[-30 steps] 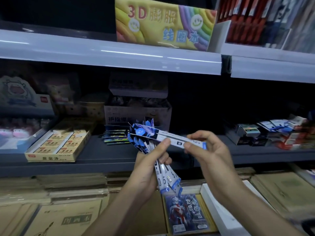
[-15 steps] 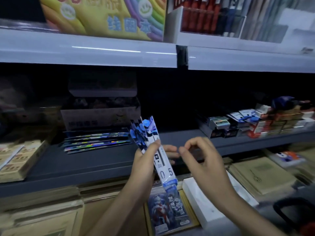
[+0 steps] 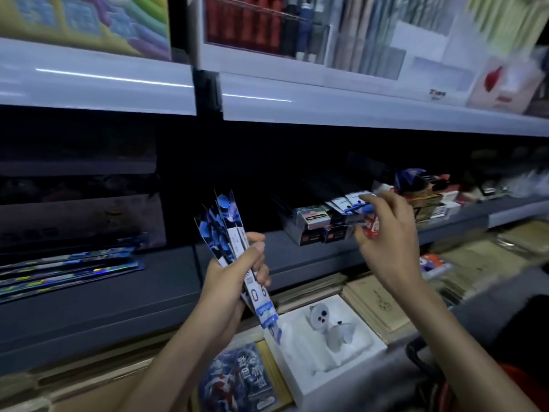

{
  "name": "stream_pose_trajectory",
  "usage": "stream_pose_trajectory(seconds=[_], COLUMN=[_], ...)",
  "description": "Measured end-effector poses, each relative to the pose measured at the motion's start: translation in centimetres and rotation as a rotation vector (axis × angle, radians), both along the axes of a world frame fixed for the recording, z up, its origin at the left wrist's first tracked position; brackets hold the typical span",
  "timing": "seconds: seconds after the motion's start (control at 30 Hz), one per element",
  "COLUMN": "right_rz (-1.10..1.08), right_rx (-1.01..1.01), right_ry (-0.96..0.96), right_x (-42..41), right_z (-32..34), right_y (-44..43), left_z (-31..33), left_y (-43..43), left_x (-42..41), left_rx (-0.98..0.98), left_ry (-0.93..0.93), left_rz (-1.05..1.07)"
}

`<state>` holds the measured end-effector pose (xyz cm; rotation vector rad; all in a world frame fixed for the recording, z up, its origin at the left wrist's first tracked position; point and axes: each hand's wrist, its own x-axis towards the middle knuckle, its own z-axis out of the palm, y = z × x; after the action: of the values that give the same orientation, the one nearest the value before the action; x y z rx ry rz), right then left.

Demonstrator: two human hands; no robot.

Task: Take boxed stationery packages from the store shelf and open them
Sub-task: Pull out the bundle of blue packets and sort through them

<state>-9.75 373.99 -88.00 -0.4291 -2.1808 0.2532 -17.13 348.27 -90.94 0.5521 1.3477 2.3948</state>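
**Left hand** (image 3: 234,278): the grip is clamped on a bundle of slim packages (image 3: 227,230), blue-printed at the top and white lower down. The bundle is held upright with a slight lean, in the air in front of the front edge of the middle shelf (image 3: 166,263), about mid-length. It touches nothing but the hand. No flap or seal shows as opened, but the lower ends are blurred, so this is not certain.

**Right hand** (image 3: 389,236): it is raised at the right part of the same shelf. Its fingers are curled at the near end of the boxed packages (image 3: 312,218) stacked along the front edge there. A blue-and-white piece and a red-and-white piece sit between thumb and forefinger. Because of blur, I cannot tell whether the grip is closed on either or only touching.

**Other stock:** holographic flat packs (image 3: 68,269) lie at the left end of the shelf, untouched. Below the shelf are a white tray (image 3: 300,379) holding a small grey figure and, just beside it, a printed card pack (image 3: 237,379).

**Assessment:** the taking step is partly done, with one bundle off the shelf and in hand. A second pick appears to be under way at the right. Opening is judged not yet begun. With the left hand occupied, opening will likely mean setting something down first.
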Motion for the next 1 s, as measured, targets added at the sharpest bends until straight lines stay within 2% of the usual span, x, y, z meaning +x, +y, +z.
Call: stream_pose_trajectory(seconds=[0.13,0.27,0.4,0.57,0.73,1.0], right_rz=[0.066,0.062,0.1,0.116,0.182,0.216], right_rx=[0.258,0.427,0.615,0.728,0.831,0.92], right_ry=[-0.165,-0.356,-0.387,-0.45,-0.359,-0.024], right_x=[-0.9,-2.1,-2.9,-2.8,-3.0,-3.7], right_z=[0.5,1.3,2.1,2.4,1.7,1.4], right_y=[4.2,6.2,6.9,8.4,9.7,10.9], left_z=[-0.1,0.1,0.0,0.0,0.2,-0.1], left_y=[2.3,4.2,5.6,6.9,7.7,8.3], left_x=[-0.1,0.2,0.2,-0.2,-0.4,-0.4], left_rx=[0.018,0.034,0.064,0.092,0.102,0.053], left_ry=[0.013,-0.02,-0.088,-0.119,-0.108,-0.029], left_rz=[-0.046,-0.071,-0.089,-0.1,-0.098,-0.067])
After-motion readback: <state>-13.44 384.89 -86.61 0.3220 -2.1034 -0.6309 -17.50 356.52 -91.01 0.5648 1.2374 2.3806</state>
